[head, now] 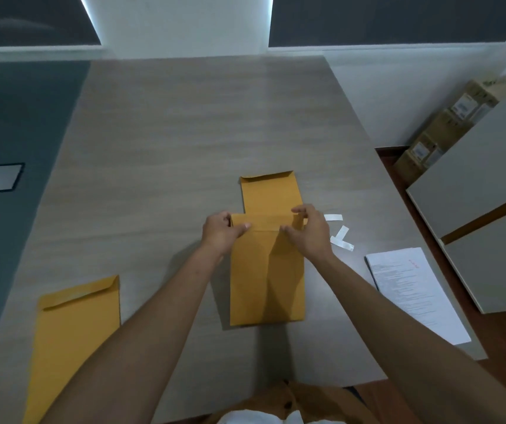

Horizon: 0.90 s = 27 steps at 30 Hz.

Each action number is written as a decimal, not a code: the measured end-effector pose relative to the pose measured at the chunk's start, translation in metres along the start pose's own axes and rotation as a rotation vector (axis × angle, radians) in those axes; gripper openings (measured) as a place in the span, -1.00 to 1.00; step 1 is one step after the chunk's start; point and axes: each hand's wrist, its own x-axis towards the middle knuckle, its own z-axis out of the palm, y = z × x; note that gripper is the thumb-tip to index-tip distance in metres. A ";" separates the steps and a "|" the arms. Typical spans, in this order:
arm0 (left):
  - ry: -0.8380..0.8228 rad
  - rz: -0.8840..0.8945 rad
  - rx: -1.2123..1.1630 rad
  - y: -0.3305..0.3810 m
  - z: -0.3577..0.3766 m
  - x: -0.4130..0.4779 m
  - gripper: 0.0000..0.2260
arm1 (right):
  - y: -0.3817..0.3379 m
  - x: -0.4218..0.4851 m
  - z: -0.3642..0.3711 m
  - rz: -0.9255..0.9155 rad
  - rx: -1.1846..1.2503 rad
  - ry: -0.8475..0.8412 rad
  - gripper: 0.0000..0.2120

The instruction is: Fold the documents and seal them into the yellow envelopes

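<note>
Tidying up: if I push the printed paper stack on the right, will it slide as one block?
Probably not: the printed paper stack looks like thin loose sheets, so it may fan out. Lifted by one edge, it would likely droop. It lies near the table edge, so sheets could slip off.

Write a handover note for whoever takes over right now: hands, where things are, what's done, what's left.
Left hand and right hand each pinch the flap end of the middle envelope; the flap is folded down, but I cannot tell if it is sealed.
Far envelope lies just beyond it, flap down. Left envelope lies near left, flap down.
Documents are stacked at right, unfolded, with white strips by the right hand.
Left to do: press this flap shut, then fold and pack the stack.
</note>
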 end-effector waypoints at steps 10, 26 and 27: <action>0.119 -0.033 -0.035 0.055 0.033 0.089 -0.85 | -0.020 0.119 -0.020 0.084 0.059 -0.044 -0.48; 0.215 0.046 0.468 0.053 0.063 0.190 -0.74 | -0.003 0.220 0.027 0.047 -0.198 -0.115 -0.50; 0.216 0.038 0.484 0.051 0.065 0.189 -0.74 | 0.000 0.218 0.029 0.042 -0.209 -0.123 -0.51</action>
